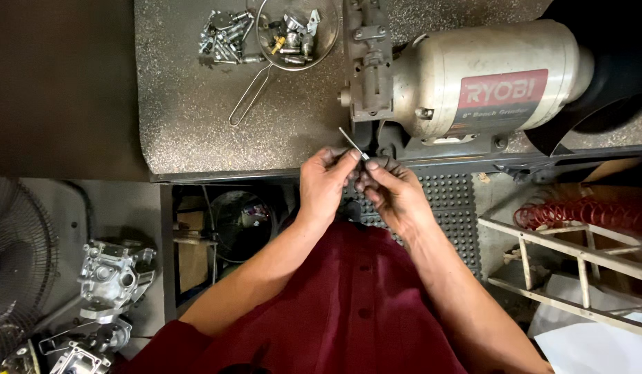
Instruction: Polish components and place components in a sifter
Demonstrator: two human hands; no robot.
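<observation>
Speckled workbench (196, 125) | thin metal rod (351, 140) pinched between both hands: left hand (326, 181); right hand (392, 190)

A workshop: a bench grinder (473, 86) stands at the right of a speckled workbench (196, 125), loose bolts (224, 38) and a wire strainer of metal parts (293, 34) near its far edge, engine castings (113, 273) on the floor.
</observation>
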